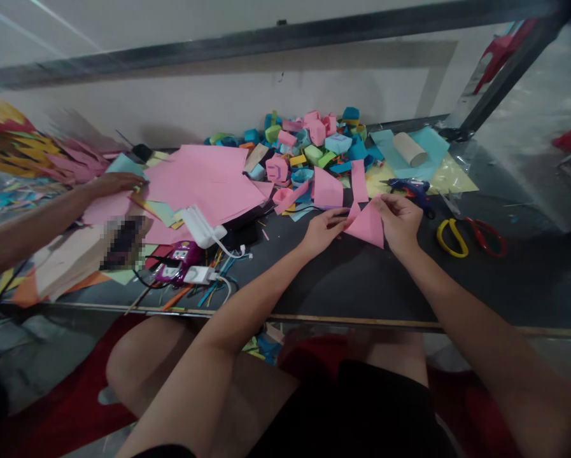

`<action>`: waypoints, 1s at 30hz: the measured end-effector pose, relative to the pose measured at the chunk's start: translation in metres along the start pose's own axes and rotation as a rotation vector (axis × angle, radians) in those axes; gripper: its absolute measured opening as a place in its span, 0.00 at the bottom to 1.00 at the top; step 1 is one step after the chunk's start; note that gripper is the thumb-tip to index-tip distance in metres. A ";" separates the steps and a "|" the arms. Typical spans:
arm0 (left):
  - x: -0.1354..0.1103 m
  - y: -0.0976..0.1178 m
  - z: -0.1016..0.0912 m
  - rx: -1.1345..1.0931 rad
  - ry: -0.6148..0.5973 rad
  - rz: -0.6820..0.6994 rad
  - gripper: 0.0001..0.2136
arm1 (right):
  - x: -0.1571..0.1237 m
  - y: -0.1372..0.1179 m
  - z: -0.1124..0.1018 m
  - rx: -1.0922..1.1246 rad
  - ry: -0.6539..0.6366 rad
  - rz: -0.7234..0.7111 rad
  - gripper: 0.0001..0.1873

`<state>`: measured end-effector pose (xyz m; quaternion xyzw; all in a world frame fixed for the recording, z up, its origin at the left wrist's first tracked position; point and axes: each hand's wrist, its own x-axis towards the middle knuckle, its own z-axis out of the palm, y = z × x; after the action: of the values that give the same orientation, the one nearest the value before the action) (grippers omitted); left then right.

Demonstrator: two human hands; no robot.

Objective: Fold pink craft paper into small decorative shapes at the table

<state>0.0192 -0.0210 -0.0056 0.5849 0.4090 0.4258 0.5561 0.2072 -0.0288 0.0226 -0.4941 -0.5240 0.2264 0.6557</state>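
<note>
A piece of pink paper (367, 228), folded or cut to a pointed shape, is held just over the dark table between my two hands. My right hand (400, 219) pinches its upper right edge between thumb and fingers. At its left corner, the bent fingers of my left hand (326, 229) close on the paper. Right behind it lie a curved pink piece (327, 189) and a narrow pink strip (359, 181). A glue gun (412, 189) rests just beyond my right hand, with scissors (471, 236) having yellow and red handles to its right.
A heap of small folded paper pieces (314, 137) sits against the wall. Large pink sheets (204, 181) spread to the left, near a power strip (177, 261) with cables. A cardboard tube (409, 149) lies at back right. Another person's hand (118, 183) reaches in from the left.
</note>
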 end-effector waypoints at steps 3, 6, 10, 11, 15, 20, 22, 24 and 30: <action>0.000 0.000 0.000 -0.018 0.001 -0.011 0.20 | 0.001 0.002 -0.001 -0.049 -0.102 -0.014 0.12; -0.002 0.000 -0.001 -0.010 -0.008 0.023 0.16 | -0.001 0.004 0.001 -0.087 -0.197 -0.027 0.11; -0.003 0.002 -0.001 0.012 -0.035 0.096 0.13 | -0.003 0.004 0.005 -0.039 -0.237 0.074 0.12; -0.004 0.002 -0.001 0.014 -0.039 0.106 0.13 | -0.003 0.004 0.005 -0.023 -0.241 0.104 0.13; -0.006 0.005 0.002 -0.008 -0.017 0.100 0.16 | -0.002 0.003 0.005 0.037 -0.225 0.174 0.22; -0.010 0.009 0.006 -0.058 0.008 0.155 0.17 | -0.001 0.004 0.005 0.066 -0.164 0.182 0.19; -0.012 0.010 0.006 0.010 0.016 0.177 0.17 | -0.001 0.004 0.004 0.051 -0.139 0.191 0.16; -0.012 0.012 0.006 0.087 0.037 0.179 0.16 | 0.000 0.003 0.004 0.047 -0.125 0.204 0.16; -0.014 0.017 0.004 0.198 0.013 0.177 0.15 | 0.003 0.005 0.003 0.139 -0.050 0.209 0.15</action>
<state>0.0184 -0.0364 0.0104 0.6680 0.3997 0.4344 0.4531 0.2064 -0.0225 0.0197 -0.4936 -0.4689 0.3416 0.6479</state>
